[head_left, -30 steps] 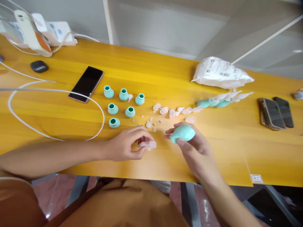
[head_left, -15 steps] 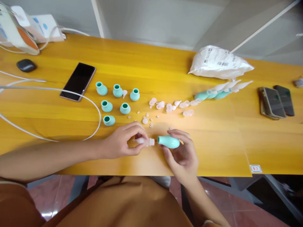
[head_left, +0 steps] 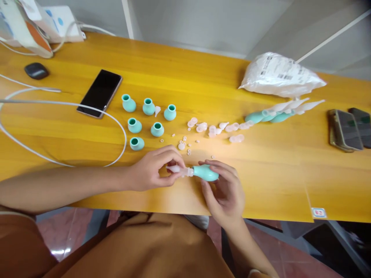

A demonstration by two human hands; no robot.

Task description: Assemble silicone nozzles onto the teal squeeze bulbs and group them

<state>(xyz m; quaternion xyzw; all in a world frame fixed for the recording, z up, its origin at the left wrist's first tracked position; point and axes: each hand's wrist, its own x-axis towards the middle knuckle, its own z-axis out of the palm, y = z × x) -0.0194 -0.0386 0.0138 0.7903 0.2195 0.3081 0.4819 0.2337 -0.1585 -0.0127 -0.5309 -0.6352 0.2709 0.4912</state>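
Left hand (head_left: 152,170) is pinching the clear tip (head_left: 179,170). Right hand (head_left: 224,191) is gripping the teal bulb (head_left: 206,172), tip touching its mouth, near tabletop (head_left: 261,170) edge.

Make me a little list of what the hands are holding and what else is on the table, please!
left hand: pinches a clear nozzle tip
right hand: holds a teal rubber bulb
join: tip meets the bulb's neck
loose teal bulbs: six, upright, beyond the left hand
clear small parts: scattered mid-table
finished pieces: lying by the white plastic bag
black phone: face up, near a white cable
surface: yellow wooden table
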